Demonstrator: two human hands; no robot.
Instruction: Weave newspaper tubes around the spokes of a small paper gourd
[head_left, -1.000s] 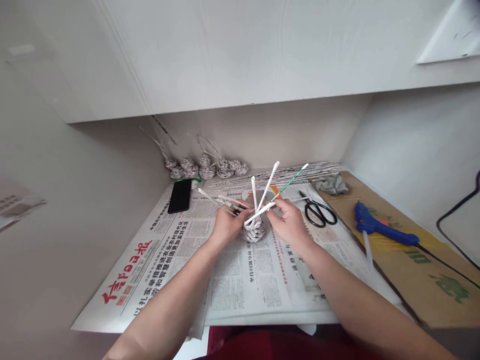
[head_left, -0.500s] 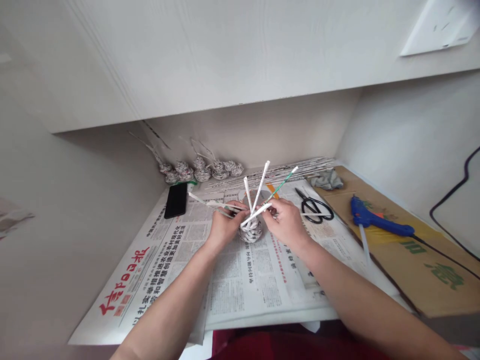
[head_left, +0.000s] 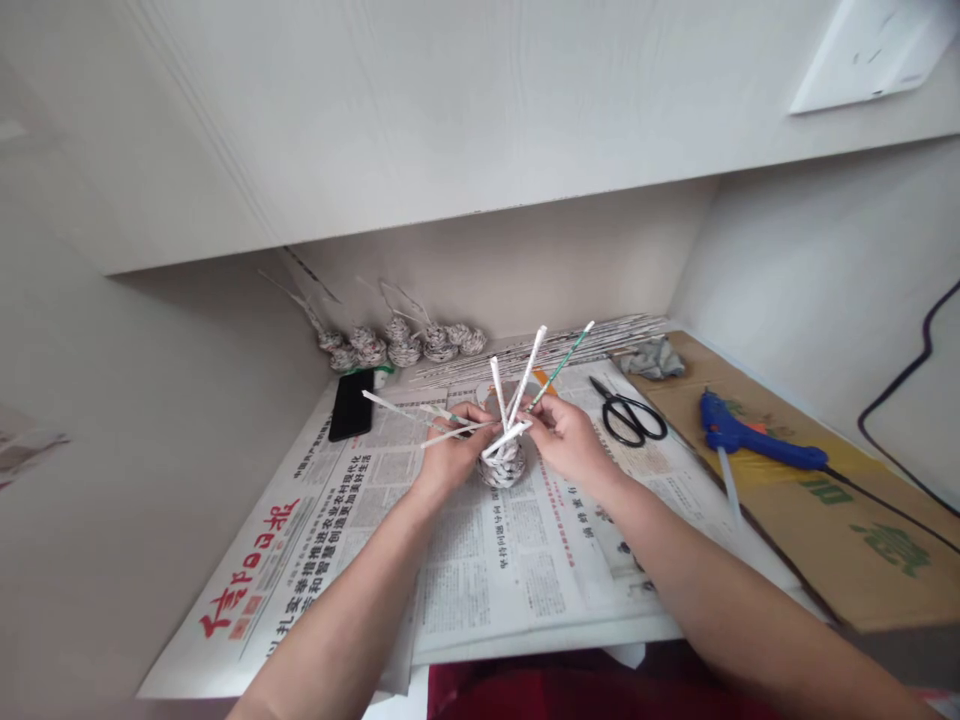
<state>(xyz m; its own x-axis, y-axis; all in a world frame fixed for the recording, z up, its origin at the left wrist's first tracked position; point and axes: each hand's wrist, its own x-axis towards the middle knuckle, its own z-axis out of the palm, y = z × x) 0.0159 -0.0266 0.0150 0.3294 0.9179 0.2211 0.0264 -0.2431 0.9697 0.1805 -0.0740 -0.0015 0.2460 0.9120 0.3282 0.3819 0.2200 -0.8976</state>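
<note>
A small woven ball of rolled newspaper strips [head_left: 502, 467] stands on the newspaper sheets, with several paper tubes fanning out of its top. My left hand [head_left: 454, 452] is at its left side, fingers closed on paper tubes that point left. On the right, my right hand [head_left: 564, 432] pinches a paper tube at the top of the weave. A green-marked tube [head_left: 562, 367] rises beside that hand, and two white tubes [head_left: 529, 370] stand up between the hands. The fingertips partly hide where the tubes cross.
Finished woven pieces [head_left: 405, 343] line the back left, near a black phone [head_left: 352, 404]. Long paper tubes [head_left: 555, 345] lie along the back wall. Black scissors [head_left: 631, 415], a grey cloth [head_left: 651, 358] and a blue glue gun [head_left: 761, 440] on cardboard [head_left: 817, 550] are at right. A cabinet [head_left: 450, 110] overhangs.
A tube that stuck out to the right beneath my right hand now points left from my left hand. The green-marked tube stands slightly steeper. The woven ball stays in place.
</note>
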